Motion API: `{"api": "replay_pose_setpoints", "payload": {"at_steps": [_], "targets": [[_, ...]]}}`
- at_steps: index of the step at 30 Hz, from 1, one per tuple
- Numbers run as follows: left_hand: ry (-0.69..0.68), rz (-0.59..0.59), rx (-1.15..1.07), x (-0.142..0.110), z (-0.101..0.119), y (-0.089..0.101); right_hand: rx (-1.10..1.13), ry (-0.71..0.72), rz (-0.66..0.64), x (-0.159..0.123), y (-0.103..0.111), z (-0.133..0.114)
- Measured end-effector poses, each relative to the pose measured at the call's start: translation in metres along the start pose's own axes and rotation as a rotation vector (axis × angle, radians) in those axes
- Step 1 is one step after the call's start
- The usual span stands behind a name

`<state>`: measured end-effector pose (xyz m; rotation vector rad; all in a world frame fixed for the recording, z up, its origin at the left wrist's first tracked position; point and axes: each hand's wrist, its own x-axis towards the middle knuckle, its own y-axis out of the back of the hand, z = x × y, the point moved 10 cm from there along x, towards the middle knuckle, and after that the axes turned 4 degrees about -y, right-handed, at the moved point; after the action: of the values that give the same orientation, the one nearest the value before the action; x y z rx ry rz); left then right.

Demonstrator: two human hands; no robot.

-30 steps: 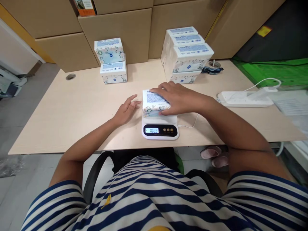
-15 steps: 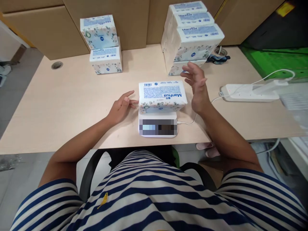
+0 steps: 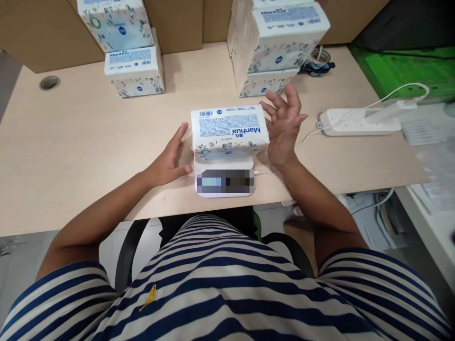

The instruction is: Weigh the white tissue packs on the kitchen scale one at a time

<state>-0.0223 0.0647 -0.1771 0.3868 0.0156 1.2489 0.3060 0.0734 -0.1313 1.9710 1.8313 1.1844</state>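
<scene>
A white pack of tissues (image 3: 229,130) with blue print and a floral side rests on a small white scale (image 3: 224,165). The scale's display is pixelated. To the left of the pack, my left hand (image 3: 168,158) is open, thumb and fingers apart, with the thumb pointing toward the scale. My right hand (image 3: 284,125) is open at the pack's right end, palm turned inward and fingers spread and slightly curled. It is very close to the pack; whether it touches is unclear.
Stacked tissue packs (image 3: 135,71) stand at the back left, and a taller stack (image 3: 287,42) at the back right. A white power strip (image 3: 359,122) with cables lies on the right. Cardboard (image 3: 181,23) lines the desk's back, which has a cable hole (image 3: 50,83) at left.
My right hand has come in closer to the pack's right end. My left hand has opened wider, thumb and fingers spreading apart. The camera view has shifted; the pack stays on the scale.
</scene>
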Motion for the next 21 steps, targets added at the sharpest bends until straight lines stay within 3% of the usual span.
{"api": "replay_pose_setpoints", "payload": {"at_steps": [3,7,10,13,17,21], "targets": [[-0.050,-0.108,-0.035,-0.001,0.015,-0.005,0.175,-0.034,0.058,0.003,0.012,0.017],[-0.046,-0.063,-0.001,0.003,0.015,0.001,0.107,-0.120,0.076,0.005,0.017,0.034],[-0.101,-0.118,0.036,0.004,0.019,-0.006,0.057,-0.069,0.067,0.006,0.017,0.032],[-0.183,-0.161,0.055,0.004,0.024,-0.011,0.185,0.002,0.105,0.005,0.020,0.027],[-0.324,-0.165,0.121,0.007,0.026,-0.012,0.360,-0.073,0.167,0.005,0.025,0.031],[-0.362,-0.263,0.115,0.006,0.027,-0.020,0.298,-0.157,0.138,0.007,0.024,0.033]]}}
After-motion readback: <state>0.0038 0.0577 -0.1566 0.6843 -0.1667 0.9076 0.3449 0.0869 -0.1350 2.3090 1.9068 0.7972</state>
